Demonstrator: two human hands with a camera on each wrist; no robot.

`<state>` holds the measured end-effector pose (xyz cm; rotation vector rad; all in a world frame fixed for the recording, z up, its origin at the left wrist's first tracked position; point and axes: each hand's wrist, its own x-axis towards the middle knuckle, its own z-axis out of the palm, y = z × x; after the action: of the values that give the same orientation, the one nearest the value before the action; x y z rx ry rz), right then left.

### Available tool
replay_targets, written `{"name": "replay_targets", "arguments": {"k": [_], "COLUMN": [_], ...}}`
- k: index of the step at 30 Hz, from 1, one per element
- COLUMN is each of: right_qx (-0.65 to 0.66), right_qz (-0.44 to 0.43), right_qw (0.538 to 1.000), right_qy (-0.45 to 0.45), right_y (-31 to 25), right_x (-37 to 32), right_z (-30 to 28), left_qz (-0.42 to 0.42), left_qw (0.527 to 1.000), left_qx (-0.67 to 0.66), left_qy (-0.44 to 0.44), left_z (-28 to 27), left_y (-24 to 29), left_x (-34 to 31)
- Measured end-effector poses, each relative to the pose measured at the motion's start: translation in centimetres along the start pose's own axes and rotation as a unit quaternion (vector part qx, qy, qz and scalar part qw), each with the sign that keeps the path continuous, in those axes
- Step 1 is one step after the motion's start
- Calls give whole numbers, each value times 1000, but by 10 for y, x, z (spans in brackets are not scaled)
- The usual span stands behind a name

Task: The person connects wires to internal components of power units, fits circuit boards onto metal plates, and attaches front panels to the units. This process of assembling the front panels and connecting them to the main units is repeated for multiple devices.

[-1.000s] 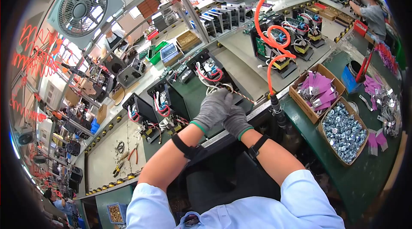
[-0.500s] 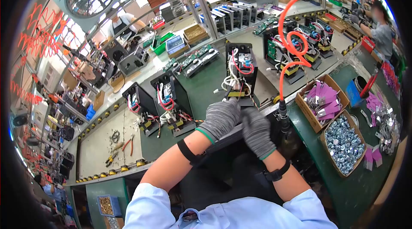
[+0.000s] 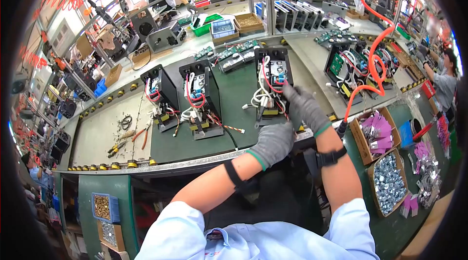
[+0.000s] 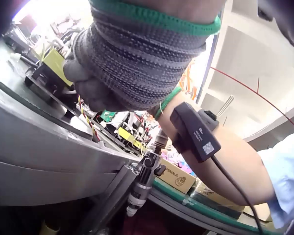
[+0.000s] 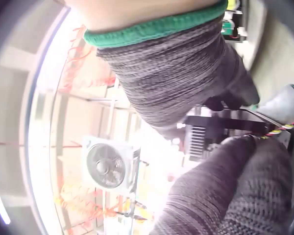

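A black heat-sink unit (image 3: 266, 84) with a circuit board and white, red and blue wiring stands upright on the bench in the head view. My gloved left hand (image 3: 275, 143) is at its front lower edge. There its fingertips pinch a twisted multicolour cable (image 5: 285, 128), which trails out beside them in the right wrist view. My gloved right hand (image 3: 307, 109) is bent along the unit's right side, fingers close to the wiring. In the right wrist view its curled fingertips overlap the black frame; I cannot tell whether they grip anything.
Two similar units (image 3: 202, 96) stand to the left, with pliers (image 3: 140, 134) beyond them. Circuit boards (image 3: 239, 55) lie behind. An orange coiled air hose (image 3: 373, 60) hangs at right, above boxes of purple-tagged parts (image 3: 379, 130) and metal fasteners (image 3: 388, 182).
The unit has been turned and set upright, facing me. My right hand has left the left hand and risen along its right side. The head view has swung right.
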<state>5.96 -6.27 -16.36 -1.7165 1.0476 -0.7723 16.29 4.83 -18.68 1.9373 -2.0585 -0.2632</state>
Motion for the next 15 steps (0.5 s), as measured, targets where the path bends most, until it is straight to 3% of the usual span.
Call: {"name": "replay_targets", "arguments": {"k": [1,2,4,6,8,9,11,12,14,15], "right_qx": [-271,-274,-374,-405,-429,-446,-434,-415,-424,-444], "right_qz": [39,35,67,17,-21,-47,-74,-95,-120,-82], "right_qw": [961,961,923,914,903,893,896,901,895,890], "right_qy": [33,28,-61,-31,3,35,57,80,74,63], "right_y": [-17,-36,-63,-38,-18,-14,-13,-16,-30,-31], "right_x": [-7,-17,-39,-34,-31,-29,-24,-20,-18,-17], "right_z": [-6,-4,10,25,39,44,46,44,46,41], "left_qz": [29,24,87,100,-9,-12,52,45,41,36], "left_qw": [999,999,995,992,997,997,981,980,996,997], "left_qx": [29,27,54,79,78,76,123,122,60,43], "left_qy": [-8,-4,5,-15,13,17,140,150,59,60], "left_z": [-5,-17,-42,-66,-103,-109,-108,-98,-77,-78], "left_y": [-5,-8,-9,-15,-17,-25,-48,-54,-72,-76], "left_x": [-8,-18,-41,-47,-49,-41,-24,-15,2,2]}}
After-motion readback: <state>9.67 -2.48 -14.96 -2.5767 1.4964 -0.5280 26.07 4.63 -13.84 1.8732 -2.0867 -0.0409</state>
